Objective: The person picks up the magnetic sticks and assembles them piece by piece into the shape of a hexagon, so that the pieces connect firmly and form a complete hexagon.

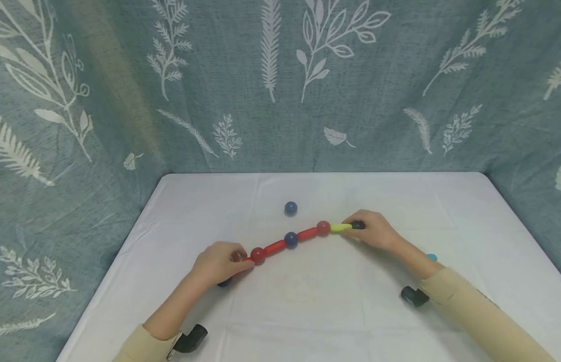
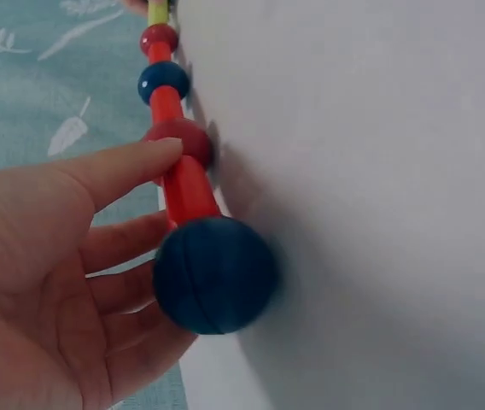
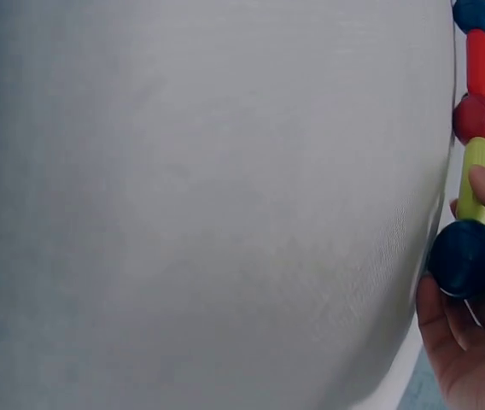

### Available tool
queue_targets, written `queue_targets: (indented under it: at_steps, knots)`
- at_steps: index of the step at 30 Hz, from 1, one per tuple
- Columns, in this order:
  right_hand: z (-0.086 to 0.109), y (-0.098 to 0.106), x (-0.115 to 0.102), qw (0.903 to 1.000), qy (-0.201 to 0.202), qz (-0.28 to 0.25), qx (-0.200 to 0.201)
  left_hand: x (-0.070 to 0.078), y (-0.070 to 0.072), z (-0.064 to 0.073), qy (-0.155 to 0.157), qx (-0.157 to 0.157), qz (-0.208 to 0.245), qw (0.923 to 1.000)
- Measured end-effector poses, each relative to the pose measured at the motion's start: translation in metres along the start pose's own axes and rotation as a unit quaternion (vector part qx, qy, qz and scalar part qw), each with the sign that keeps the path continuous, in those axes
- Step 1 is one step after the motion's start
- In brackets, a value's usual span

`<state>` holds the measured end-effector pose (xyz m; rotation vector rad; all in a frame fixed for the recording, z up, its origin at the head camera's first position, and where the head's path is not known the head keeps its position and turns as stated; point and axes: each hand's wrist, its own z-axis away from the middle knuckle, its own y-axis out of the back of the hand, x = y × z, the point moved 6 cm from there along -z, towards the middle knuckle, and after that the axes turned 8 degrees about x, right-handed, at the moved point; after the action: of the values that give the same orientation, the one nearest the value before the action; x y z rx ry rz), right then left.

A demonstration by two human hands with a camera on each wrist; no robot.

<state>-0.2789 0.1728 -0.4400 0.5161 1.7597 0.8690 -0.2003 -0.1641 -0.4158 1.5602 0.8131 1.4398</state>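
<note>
Across a white-covered desk (image 1: 330, 311), a chain of balls and rods (image 1: 291, 240) slants from near left to far right, its long axis spanning both hands: the left hand (image 1: 219, 264) has its grip pinched near one end, the right hand (image 1: 373, 229) grasps a yellow-green rod (image 3: 476, 152). Beyond the middle lies a loose blue ball (image 1: 291, 208).

The head view faces forward and down; close wrist views share the ball chain (image 1: 291, 240) from opposite ends.
</note>
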Motion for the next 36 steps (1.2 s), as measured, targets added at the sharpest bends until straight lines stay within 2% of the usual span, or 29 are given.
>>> queue_targets:
  at_steps: [5,10,14,19,22,24,25,27,29,30,33,34,36]
  knots:
    - [-0.002,0.001,0.000,0.9999,-0.004,0.003,0.012,-0.002,-0.003,0.004,0.015,0.018,0.022,0.9995]
    - [-0.004,-0.001,0.002,0.9998,-0.014,0.004,0.017,0.001,-0.014,0.006,0.034,0.036,0.082,0.9955]
    - [-0.006,-0.003,0.002,0.9996,-0.018,0.008,0.021,0.006,-0.022,0.010,0.035,0.034,0.126,0.9909]
    - [-0.009,-0.003,0.002,0.9992,-0.025,0.013,0.028,0.012,-0.035,0.015,0.046,0.012,0.181,0.9824]
    - [-0.010,-0.004,0.003,0.9990,-0.031,0.014,0.030,0.015,-0.044,0.019,0.059,-0.008,0.222,0.9732]
    - [-0.011,-0.004,0.003,0.9989,-0.032,0.014,0.031,0.019,-0.049,0.023,0.063,-0.033,0.259,0.9632]
    - [-0.011,-0.004,0.003,0.9989,-0.033,0.013,0.032,0.021,-0.052,0.026,0.062,-0.047,0.276,0.9581]
    - [-0.011,-0.004,0.002,0.9988,-0.032,0.012,0.034,0.027,-0.055,0.029,0.049,-0.071,0.288,0.9539]
    - [-0.011,-0.004,0.002,0.9989,-0.029,0.012,0.036,0.033,-0.054,0.029,0.027,-0.080,0.274,0.9581]
    - [-0.011,-0.004,0.002,0.9989,-0.029,0.012,0.035,0.036,-0.052,0.028,0.013,-0.072,0.253,0.9646]
    - [-0.011,-0.004,0.001,0.9990,-0.031,0.011,0.031,0.043,-0.042,0.015,-0.022,-0.016,0.167,0.9855]
    - [-0.011,-0.005,0.000,0.9990,-0.032,0.011,0.030,0.045,-0.039,0.009,-0.027,0.006,0.140,0.9898]
    - [-0.011,-0.006,-0.001,0.9991,-0.031,0.009,0.026,0.050,-0.034,-0.004,-0.028,0.038,0.103,0.9935]
